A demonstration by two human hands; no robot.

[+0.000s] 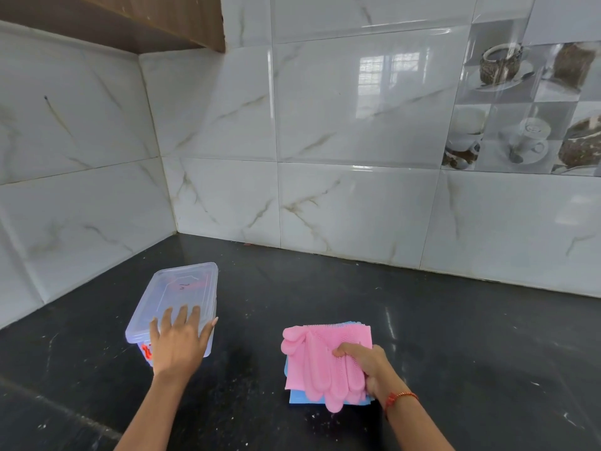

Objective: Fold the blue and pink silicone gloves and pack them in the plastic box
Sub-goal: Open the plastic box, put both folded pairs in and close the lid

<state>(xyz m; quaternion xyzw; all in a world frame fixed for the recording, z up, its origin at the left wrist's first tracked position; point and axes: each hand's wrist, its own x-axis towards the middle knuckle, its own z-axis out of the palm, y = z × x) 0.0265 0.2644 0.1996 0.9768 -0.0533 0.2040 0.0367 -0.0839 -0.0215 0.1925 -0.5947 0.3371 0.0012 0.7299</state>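
A clear plastic box [182, 288] with its lid on stands on the black counter at the left. My left hand [179, 343] lies flat on the near end of the lid, fingers spread. To the right, pink silicone gloves [318, 356] lie stacked on blue silicone gloves [297, 397], of which only edges show. My right hand [367, 366] grips the stack at its right side, thumb on top of the pink gloves and fingers hidden under them.
The black stone counter [455, 353] runs to white marble-look wall tiles [354, 209] at the back and left, meeting in a corner behind the box. A wooden cabinet [130, 21] hangs above the corner.
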